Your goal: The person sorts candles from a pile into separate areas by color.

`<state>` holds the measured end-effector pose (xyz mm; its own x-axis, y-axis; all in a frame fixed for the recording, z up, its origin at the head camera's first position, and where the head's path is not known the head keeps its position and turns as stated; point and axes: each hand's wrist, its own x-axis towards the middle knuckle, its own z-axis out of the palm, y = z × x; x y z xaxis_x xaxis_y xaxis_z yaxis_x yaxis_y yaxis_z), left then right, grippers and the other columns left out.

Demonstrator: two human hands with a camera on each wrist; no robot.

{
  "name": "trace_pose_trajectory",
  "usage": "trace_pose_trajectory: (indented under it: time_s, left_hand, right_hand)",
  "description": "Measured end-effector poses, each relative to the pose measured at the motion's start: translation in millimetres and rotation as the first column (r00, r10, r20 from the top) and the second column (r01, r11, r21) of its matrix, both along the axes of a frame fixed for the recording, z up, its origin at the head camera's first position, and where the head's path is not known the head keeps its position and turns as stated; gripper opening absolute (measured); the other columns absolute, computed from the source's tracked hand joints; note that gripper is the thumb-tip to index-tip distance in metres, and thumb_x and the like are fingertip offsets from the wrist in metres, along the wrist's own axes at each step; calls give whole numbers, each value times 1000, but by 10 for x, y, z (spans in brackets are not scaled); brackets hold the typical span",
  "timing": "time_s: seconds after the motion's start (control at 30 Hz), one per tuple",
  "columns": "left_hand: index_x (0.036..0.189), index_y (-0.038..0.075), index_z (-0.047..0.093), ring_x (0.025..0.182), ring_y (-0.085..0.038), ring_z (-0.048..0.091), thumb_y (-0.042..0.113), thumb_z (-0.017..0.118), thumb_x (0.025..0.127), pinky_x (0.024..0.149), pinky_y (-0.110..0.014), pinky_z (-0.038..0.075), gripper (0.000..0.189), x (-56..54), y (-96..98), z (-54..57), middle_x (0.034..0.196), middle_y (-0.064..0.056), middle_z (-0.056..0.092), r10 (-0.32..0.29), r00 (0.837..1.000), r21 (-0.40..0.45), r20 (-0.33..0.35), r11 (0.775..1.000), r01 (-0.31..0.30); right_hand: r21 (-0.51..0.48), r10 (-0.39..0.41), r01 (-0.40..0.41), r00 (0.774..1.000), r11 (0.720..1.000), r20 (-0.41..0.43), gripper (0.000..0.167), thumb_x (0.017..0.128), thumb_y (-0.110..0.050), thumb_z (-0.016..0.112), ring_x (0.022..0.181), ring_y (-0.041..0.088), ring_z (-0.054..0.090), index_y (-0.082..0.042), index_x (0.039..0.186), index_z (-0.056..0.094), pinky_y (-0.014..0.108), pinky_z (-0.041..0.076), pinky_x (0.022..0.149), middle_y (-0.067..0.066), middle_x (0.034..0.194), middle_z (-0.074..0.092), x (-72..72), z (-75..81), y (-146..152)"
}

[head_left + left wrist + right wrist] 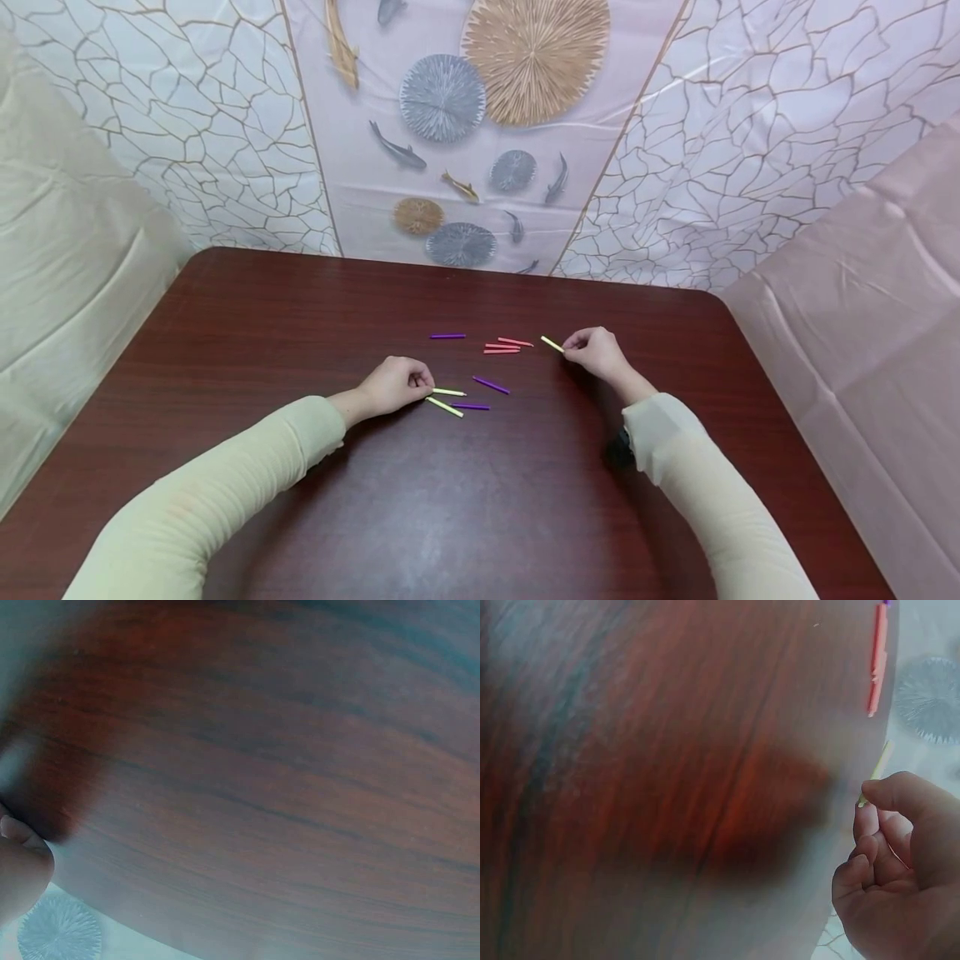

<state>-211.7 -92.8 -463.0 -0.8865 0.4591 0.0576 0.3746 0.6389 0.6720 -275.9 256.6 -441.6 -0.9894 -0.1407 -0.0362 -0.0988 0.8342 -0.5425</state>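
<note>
My right hand pinches a thin yellow stick by its near end, between thumb and forefinger. In the right wrist view this stick points away from the fingertips, and the other fingers are curled. My left hand has its curled fingertips at the left end of another yellow stick and seems to pinch it. Just below lies a further yellow stick, slanting, its upper end close to those fingertips. The left wrist view catches only part of the left hand, with no stick visible.
Several red sticks lie together between the hands, farther back. One purple stick is to their left; another purple stick and a third purple stick lie nearer. Patterned cloth hangs behind the dark wooden table.
</note>
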Motion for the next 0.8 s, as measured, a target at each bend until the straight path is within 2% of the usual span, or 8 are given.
trace_pose_trajectory:
  time_s: [0.53, 0.67, 0.8]
  left_hand:
    - [77, 9, 68, 64, -2, 51, 9, 66, 80, 64, -18, 44, 4, 11, 0, 3, 68, 3, 62, -3, 1000, 14, -3, 1000, 3]
    - [77, 9, 68, 63, -2, 51, 9, 66, 80, 63, -18, 44, 4, 6, -5, -8, 67, 2, 62, -4, 1000, 11, -12, 1000, 4]
    - [77, 9, 68, 64, -3, 51, 9, 66, 80, 63, -18, 44, 4, -15, -15, -17, 68, 3, 62, -5, 1000, 10, -18, 1000, 5]
  right_hand:
    - [25, -14, 14, 1000, 1000, 10, 10, 79, -11, 68, 66, 10, 55, -2, 83, 72, 23, 42, 65, 7, 75, 69, -4, -68, 4]
    - [25, -25, 25, 1000, 999, 11, 14, 81, -16, 68, 67, 12, 55, -3, 84, 71, 24, 43, 65, 6, 76, 69, 16, -42, 4]
    - [-15, -45, 44, 999, 999, -18, 17, 84, -21, 67, 67, 13, 55, -4, 87, 71, 24, 42, 64, 6, 77, 68, 29, 31, -30]
